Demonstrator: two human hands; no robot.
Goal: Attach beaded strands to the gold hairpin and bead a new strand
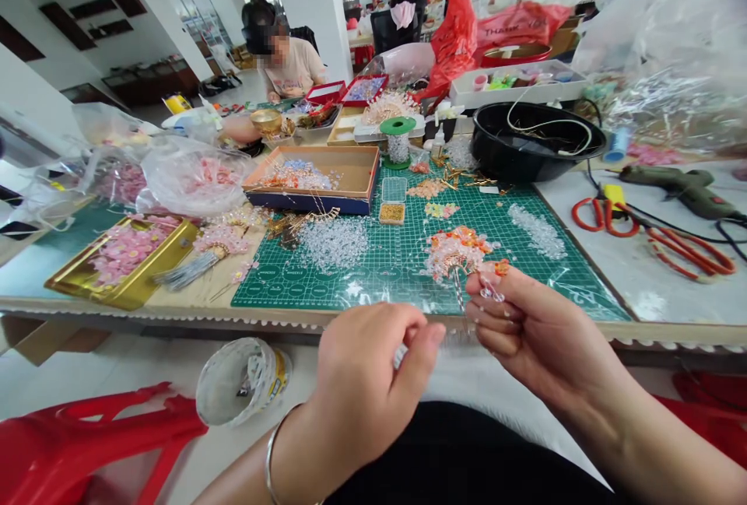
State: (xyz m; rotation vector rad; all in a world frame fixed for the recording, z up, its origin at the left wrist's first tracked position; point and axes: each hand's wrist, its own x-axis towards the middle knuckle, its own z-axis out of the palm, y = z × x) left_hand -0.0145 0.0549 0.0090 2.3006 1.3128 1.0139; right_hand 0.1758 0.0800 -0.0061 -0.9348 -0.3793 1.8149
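My right hand (525, 318) pinches a beaded hair comb (458, 256) at its right end, just above the table's front edge. The ornament fans out in clear, pink and orange beads, with metal prongs pointing down. Left of it, my left hand (373, 380) is closed, thumb against curled fingers; something small and pale shows between them, too little to name. A silver bangle circles that wrist. Behind the hands, a green cutting mat (397, 279) carries a heap of clear beads (332, 243), a second clear bead pile (537, 231) and a small box of gold beads (392, 213).
A gold tray of pink flowers (180, 244) stands left, near an orange-lined box (350, 166). Orange-handled scissors (604, 217), pliers (692, 252) and a glue gun (682, 184) lie right, with a black basin (507, 151) behind. A white bucket (225, 388) sits below; a person (292, 61) sits opposite.
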